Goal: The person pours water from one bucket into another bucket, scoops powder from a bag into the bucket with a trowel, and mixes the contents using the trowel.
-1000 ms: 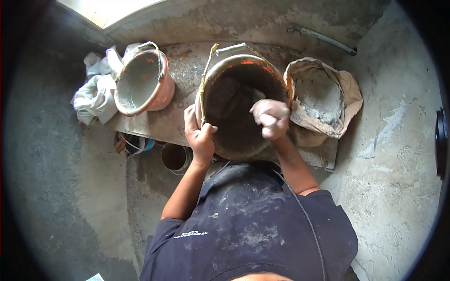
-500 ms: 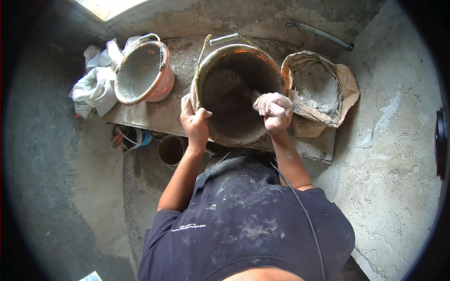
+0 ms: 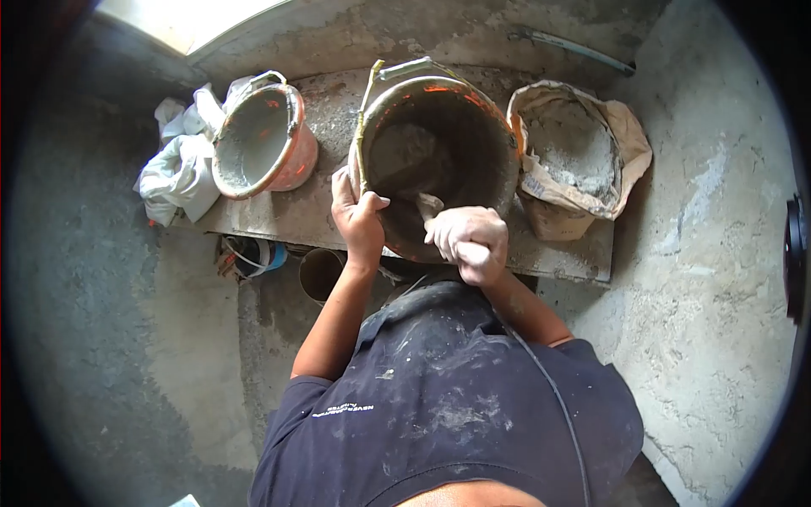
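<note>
A large, mortar-stained bucket (image 3: pixel 508 190) with orange showing at its rim is tipped toward me on the ledge. My left hand (image 3: pixel 359 224) is closed on its left rim, thumb inside and fingers outside, beside the lower end of the wire handle (image 3: pixel 365 127). Over the near right part of the opening, my dusty right hand (image 3: pixel 471 242) is wrapped round what looks like a trowel (image 3: pixel 429 203). Its neck pokes out past the fingers into the bucket; the blade is lost in the shadow. A greyish mass (image 3: pixel 405 148) shows dimly inside.
Left on the ledge (image 3: pixel 329 101) stands a smaller orange bucket (image 3: pixel 291 165) beside white sacks (image 3: pixel 182 173). An open paper bag of grey powder (image 3: pixel 574 148) adjoins the large bucket on the right. Below are a dark container (image 3: pixel 321 275) and a blue-and-white pail (image 3: pixel 262 253). A metal bar (image 3: pixel 574 49) lies behind.
My right hand has moved left and toward me across the bucket opening, and the tool's neck now shows clearly. My left hand keeps its hold on the rim. The view has shifted slightly.
</note>
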Tool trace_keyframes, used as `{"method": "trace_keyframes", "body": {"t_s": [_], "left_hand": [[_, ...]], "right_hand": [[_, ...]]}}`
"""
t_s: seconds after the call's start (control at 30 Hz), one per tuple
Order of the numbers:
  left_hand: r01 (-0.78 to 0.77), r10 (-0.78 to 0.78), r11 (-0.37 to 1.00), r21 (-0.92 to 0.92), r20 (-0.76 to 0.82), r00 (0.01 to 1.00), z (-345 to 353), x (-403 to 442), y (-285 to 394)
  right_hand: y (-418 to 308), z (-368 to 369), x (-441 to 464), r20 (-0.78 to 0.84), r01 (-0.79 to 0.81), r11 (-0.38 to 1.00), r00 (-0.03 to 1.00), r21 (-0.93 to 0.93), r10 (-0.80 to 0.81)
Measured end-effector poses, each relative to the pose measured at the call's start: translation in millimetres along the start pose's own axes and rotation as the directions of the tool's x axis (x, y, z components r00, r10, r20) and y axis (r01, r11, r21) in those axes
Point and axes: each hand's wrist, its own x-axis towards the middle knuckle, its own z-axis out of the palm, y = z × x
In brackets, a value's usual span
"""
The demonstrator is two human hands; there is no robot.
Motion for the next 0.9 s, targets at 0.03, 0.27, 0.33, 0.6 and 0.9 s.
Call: {"method": "trace_keyframes", "body": {"t_s": [0.03,0.27,0.33,0.6,0.9], "left_hand": [[0.034,-0.035,0.999,-0.022,-0.016,0.999,2,-1,3],[-0.019,0.019,1.0,-0.012,-0.039,0.999,0,-1,4],[-0.014,0.015,0.999,0.029,-0.032,0.999,3,-4,7],[0.004,-0.002,0.998,0.066,-0.034,0.999,1,-3,2],[0.05,-0.05,0.999,-0.005,-0.03,0.998,-8,8,4]], "right_hand": [[4,-7,1,-0.013,-0.032,0.999,0.999,-0.003,0.032],[25,-60,25,-0.231,0.075,0.995,0.969,-0.067,-0.089],[16,-62,36,-0.127,0.123,0.973,0.981,-0.196,-0.149],[37,-27,-3,-0.031,0.023,0.964,0.999,-0.266,-0.032],[-29,-49,2,-0.06,0.162,0.97,0.983,-0.181,-0.176]]}}
